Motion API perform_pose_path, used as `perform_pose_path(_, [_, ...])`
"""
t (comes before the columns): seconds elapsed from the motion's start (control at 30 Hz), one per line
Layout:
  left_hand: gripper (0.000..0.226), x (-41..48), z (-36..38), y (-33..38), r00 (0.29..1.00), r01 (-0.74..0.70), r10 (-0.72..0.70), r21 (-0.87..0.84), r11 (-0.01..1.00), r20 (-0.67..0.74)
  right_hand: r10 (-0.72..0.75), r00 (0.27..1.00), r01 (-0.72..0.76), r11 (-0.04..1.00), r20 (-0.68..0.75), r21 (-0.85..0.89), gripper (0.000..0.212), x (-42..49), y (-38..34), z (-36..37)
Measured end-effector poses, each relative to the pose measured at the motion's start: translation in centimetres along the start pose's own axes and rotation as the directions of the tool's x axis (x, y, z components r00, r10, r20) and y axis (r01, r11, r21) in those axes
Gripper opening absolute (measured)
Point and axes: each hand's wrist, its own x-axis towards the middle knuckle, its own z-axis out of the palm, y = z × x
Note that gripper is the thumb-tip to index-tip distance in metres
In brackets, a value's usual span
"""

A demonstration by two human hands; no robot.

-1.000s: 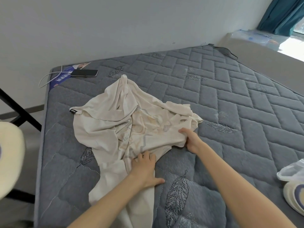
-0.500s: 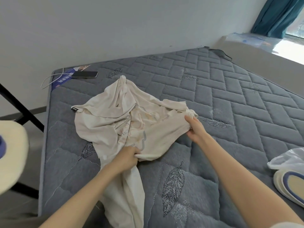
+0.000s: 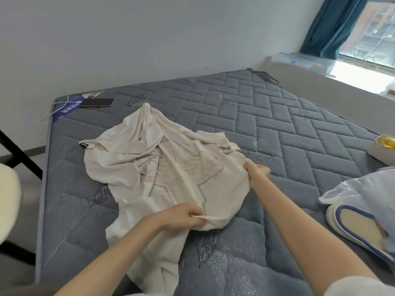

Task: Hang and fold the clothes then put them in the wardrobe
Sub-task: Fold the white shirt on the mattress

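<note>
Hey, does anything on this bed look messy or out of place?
The shirt lies bunched and twisted on the mattress, not flat; left hand and right hand pinch its edge. A slipper sits on the mattress at the right, odd for a bed. The cable from the phone trails off the far corner.

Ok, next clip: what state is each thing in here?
cream T-shirt, unfolded and crumpled, one section pulled taut.
left hand, pinching the shirt's near edge.
right hand, gripping the shirt's right edge.
mattress, bare, no sheet.
phone, lying flat, screen dark.
curtain, drawn aside.
plastic bag, crumpled at the right edge.
</note>
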Motion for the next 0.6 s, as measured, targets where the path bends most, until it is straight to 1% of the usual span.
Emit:
perform_pose_path(0.03, [0.015, 0.3, 0.8, -0.2, 0.998, 0.02, -0.021, 0.033, 0.999, 0.055, -0.031, 0.999, 0.031, 0.998, -0.014, -0.048, 0.028, 0.1, 0.5, -0.2])
perform_pose_path(0.07, [0.025, 0.6, 1.6, -0.6, 0.993, 0.035, -0.044, 0.078, 0.996, 0.106, -0.063, 0.998, 0.061, 0.993, -0.02, -0.099, 0.031, 0.1, 1.1, -0.5])
perform_pose_path(0.1, [0.035, 0.7, 2.2, -0.9, 0.989, 0.051, -0.068, 0.124, 0.991, 0.133, -0.075, 0.997, 0.072, 0.987, -0.015, -0.147, 0.034, 0.1, 1.5, -0.6])
perform_pose_path(0.13, [0.041, 0.7, 2.5, -1.2, 0.989, 0.064, -0.082, 0.141, 0.988, 0.122, -0.063, 0.998, 0.062, 0.978, 0.001, -0.197, 0.039, 0.2, 1.9, -0.6])
perform_pose_path(0.17, [0.042, 0.6, 2.5, -1.4, 0.993, 0.075, -0.085, 0.114, 0.991, 0.083, -0.039, 0.999, 0.041, 0.965, 0.016, -0.259, 0.044, 0.1, 2.2, -0.7])
perform_pose_path(0.2, [0.038, 0.4, 2.2, -1.6, 0.997, 0.072, -0.074, 0.058, 0.996, 0.024, -0.032, 0.999, 0.035, 0.937, 0.017, -0.346, 0.047, 0.0, 2.4, -0.7])
perform_pose_path(0.23, [0.032, 0.1, 1.7, -1.9, 0.997, 0.059, -0.059, 0.003, 0.998, -0.052, -0.064, 0.998, 0.058, 0.888, 0.001, -0.457, 0.047, -0.3, 2.5, -0.6])
perform_pose_path(0.27, [0.027, -0.3, 1.0, -2.2, 0.989, 0.049, -0.052, -0.028, 0.998, -0.141, -0.136, 0.991, 0.11, 0.825, -0.005, -0.554, 0.048, -0.5, 2.6, -0.3])
perform_pose_path(0.3, [0.022, -0.7, 0.2, -2.7, 0.97, 0.057, -0.063, -0.032, 0.998, -0.237, -0.227, 0.974, 0.188, 0.766, 0.014, -0.615, 0.048, -0.7, 2.6, 0.2])
perform_pose_path(0.37, [0.016, -1.7, -1.4, -4.0, 0.9, 0.111, -0.1, 0.0, 0.994, -0.425, -0.386, 0.916, 0.359, 0.672, 0.108, -0.647, 0.047, -1.4, 2.7, 1.4])
perform_pose_path(0.43, [0.014, -2.8, -2.6, -5.8, 0.803, 0.216, -0.154, 0.041, 0.976, -0.576, -0.465, 0.852, 0.499, 0.588, 0.239, -0.636, 0.04, -2.3, 2.9, 2.9])
perform_pose_path(0.47, [0.016, -3.3, -3.1, -6.5, 0.762, 0.287, -0.191, 0.058, 0.956, -0.619, -0.481, 0.823, 0.554, 0.562, 0.303, -0.614, 0.036, -2.8, 3.1, 3.6])
perform_pose_path(0.53, [0.024, -4.0, -3.6, -7.6, 0.707, 0.397, -0.275, 0.043, 0.917, -0.652, -0.482, 0.766, 0.642, 0.527, 0.426, -0.557, 0.029, -4.0, 3.3, 4.9])
perform_pose_path(0.6, [0.03, -5.0, -3.9, -8.5, 0.677, 0.429, -0.34, -0.025, 0.903, -0.653, -0.473, 0.701, 0.714, 0.474, 0.534, -0.516, 0.027, -5.2, 3.3, 6.8])
